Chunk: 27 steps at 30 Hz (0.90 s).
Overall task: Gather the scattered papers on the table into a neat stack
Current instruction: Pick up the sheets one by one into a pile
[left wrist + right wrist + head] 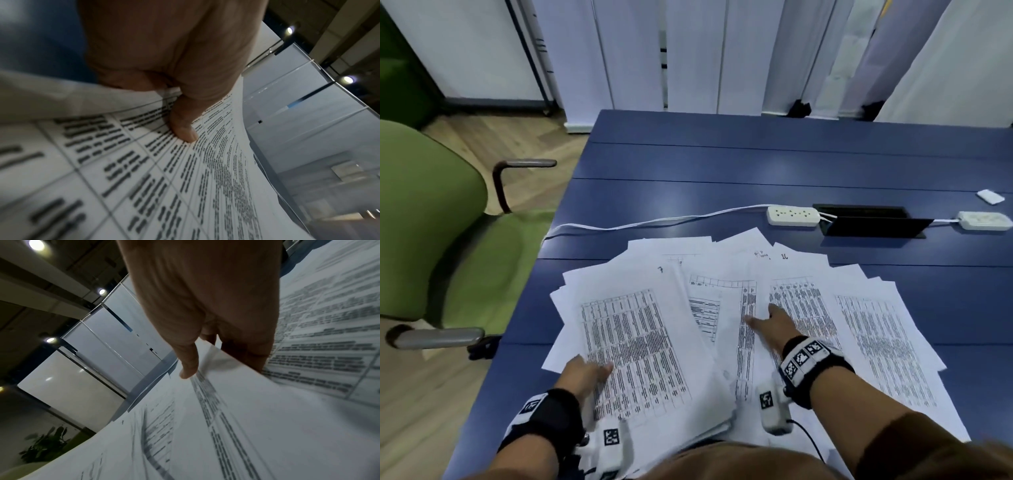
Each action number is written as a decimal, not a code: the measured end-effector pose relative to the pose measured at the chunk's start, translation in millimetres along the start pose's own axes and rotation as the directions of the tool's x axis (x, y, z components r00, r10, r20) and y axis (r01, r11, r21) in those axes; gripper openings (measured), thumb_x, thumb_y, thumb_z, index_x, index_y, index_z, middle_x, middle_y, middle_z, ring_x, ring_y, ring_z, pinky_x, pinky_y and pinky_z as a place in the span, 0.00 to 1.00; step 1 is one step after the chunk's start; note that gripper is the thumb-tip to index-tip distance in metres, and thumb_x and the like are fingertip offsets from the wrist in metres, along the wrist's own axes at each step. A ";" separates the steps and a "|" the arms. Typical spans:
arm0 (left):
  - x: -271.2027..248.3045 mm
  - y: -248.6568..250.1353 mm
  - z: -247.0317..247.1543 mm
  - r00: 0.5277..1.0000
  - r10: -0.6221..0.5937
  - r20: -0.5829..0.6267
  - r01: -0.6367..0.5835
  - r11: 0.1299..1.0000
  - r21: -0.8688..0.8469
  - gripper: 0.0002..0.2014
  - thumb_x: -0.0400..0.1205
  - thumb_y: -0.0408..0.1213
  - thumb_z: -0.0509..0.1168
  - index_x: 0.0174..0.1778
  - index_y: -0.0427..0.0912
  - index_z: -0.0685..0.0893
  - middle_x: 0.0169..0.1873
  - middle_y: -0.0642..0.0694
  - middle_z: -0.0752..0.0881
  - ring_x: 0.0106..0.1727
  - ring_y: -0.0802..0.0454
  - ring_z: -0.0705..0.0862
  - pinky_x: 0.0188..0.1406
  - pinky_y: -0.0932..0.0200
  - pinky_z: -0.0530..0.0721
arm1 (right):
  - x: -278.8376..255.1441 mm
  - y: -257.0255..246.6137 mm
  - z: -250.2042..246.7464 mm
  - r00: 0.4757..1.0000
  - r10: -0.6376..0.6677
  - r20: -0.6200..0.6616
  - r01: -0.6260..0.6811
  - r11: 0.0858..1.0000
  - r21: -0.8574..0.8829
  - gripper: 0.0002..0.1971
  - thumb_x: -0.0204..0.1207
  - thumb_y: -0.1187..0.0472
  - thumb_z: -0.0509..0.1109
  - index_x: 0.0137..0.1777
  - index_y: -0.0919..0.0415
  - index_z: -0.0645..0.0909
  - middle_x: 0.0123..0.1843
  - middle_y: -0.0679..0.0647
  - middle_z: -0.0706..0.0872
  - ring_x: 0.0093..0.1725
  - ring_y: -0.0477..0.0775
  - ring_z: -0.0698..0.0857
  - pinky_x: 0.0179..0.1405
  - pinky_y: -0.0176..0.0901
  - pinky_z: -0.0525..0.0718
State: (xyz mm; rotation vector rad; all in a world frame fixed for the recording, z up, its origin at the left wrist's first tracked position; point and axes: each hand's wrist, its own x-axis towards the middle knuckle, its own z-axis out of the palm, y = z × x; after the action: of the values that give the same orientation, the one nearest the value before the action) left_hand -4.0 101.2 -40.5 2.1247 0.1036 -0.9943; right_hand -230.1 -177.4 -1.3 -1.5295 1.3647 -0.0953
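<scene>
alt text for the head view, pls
Printed papers lie fanned across a blue table; the left hand grips the left bunch, the right hand reaches into the middle sheets. Two power strips lie beyond, and a green chair stands at left.

The papers [640, 329] are made of matt paper; the table [722, 161] is finished smooth and matt; at ten o'clock, the chair [431, 222] is upholstered in green cloth.
</scene>
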 end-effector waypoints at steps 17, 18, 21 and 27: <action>0.3 3.7 27.3 0.978 0.103 0.179 -0.087 0.992 -0.096 0.40 0.76 0.29 0.74 0.80 0.27 0.59 0.80 0.31 0.66 0.80 0.34 0.66 0.81 0.41 0.62 | -36.0 -54.0 -119.1 0.774 -0.329 -0.542 0.274 0.944 -0.181 0.10 0.76 0.66 0.70 0.56 0.61 0.82 0.50 0.62 0.88 0.52 0.64 0.86 0.56 0.54 0.83; -0.8 3.2 29.5 0.974 0.120 0.190 -0.099 0.988 -0.117 0.40 0.76 0.30 0.74 0.80 0.28 0.59 0.80 0.31 0.66 0.79 0.35 0.67 0.81 0.40 0.62 | -41.4 -58.7 -125.4 0.761 -0.343 -0.551 0.309 0.938 -0.157 0.10 0.76 0.65 0.70 0.57 0.58 0.82 0.49 0.59 0.88 0.52 0.64 0.86 0.57 0.56 0.84; -10.7 2.2 36.4 0.965 0.199 0.170 -0.174 0.974 -0.148 0.41 0.77 0.28 0.73 0.82 0.30 0.57 0.81 0.35 0.64 0.81 0.37 0.64 0.81 0.43 0.61 | -55.7 -70.9 -140.6 0.691 -0.388 -0.609 0.428 0.900 -0.088 0.11 0.76 0.64 0.70 0.58 0.55 0.82 0.49 0.54 0.87 0.52 0.60 0.87 0.59 0.57 0.84; -30.5 -0.8 41.3 0.924 0.378 0.051 -0.335 0.868 -0.367 0.50 0.74 0.16 0.71 0.85 0.52 0.53 0.83 0.54 0.56 0.82 0.54 0.59 0.79 0.50 0.63 | -83.9 -96.8 -163.7 0.616 -0.368 -0.696 0.656 0.730 0.194 0.10 0.78 0.70 0.68 0.58 0.60 0.82 0.47 0.51 0.88 0.44 0.46 0.88 0.49 0.40 0.86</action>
State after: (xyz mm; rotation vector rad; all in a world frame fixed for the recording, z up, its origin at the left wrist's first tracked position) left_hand -51.0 80.9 -36.6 1.6709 -0.1593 -0.8091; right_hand -298.1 -231.7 187.5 -1.5083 1.1858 -1.3173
